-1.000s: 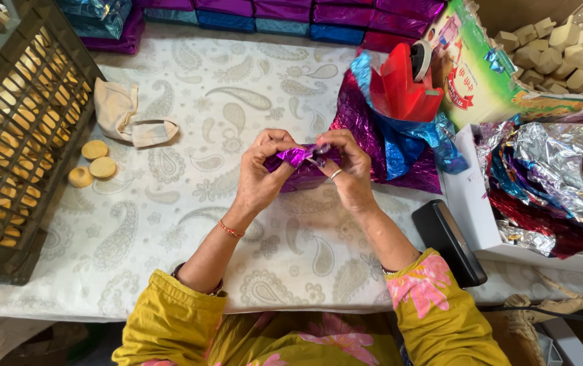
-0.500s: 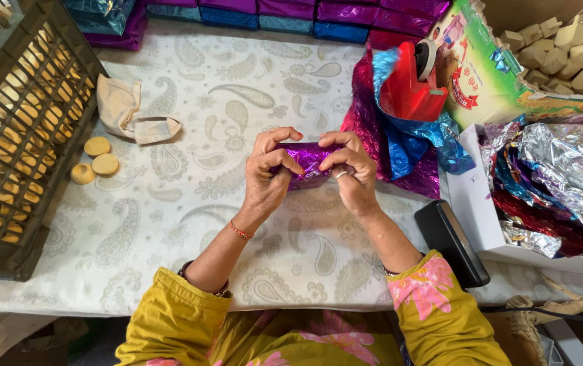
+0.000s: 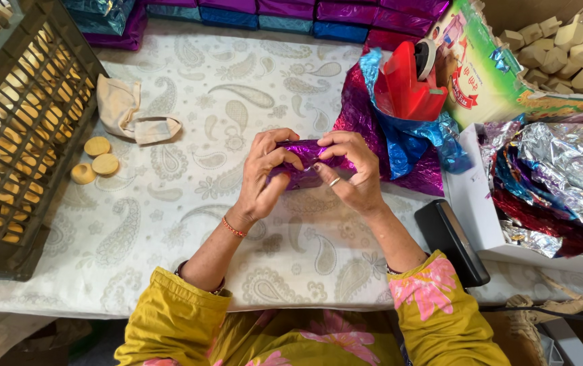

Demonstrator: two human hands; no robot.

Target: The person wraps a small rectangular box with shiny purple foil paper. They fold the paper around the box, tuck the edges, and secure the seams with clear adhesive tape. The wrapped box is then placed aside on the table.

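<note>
Both my hands meet over the middle of the patterned tablecloth (image 3: pixel 190 224), wrapped around a small parcel in shiny purple foil (image 3: pixel 307 163). My left hand (image 3: pixel 268 173) cups its left end with the thumb on top. My right hand (image 3: pixel 349 173), a ring on one finger, pinches the foil at the right end. Most of the parcel is hidden by my fingers. Just beyond my right hand lie loose purple foil sheets (image 3: pixel 363 115) and blue foil sheets (image 3: pixel 413 146).
A dark slatted crate (image 3: pixel 13 135) of round biscuits fills the left side, with three loose biscuits (image 3: pixel 96 159) and a cloth pouch (image 3: pixel 129 115) beside it. A red tape dispenser (image 3: pixel 410 85), a white box of mixed foil (image 3: pixel 549 183) and a black case (image 3: pixel 451 240) sit right; wrapped boxes (image 3: pixel 291 10) line the back.
The parcel has been turned and drawn in between both hands; the fingers now close more tightly over the purple foil, pressing it down at the ends.
</note>
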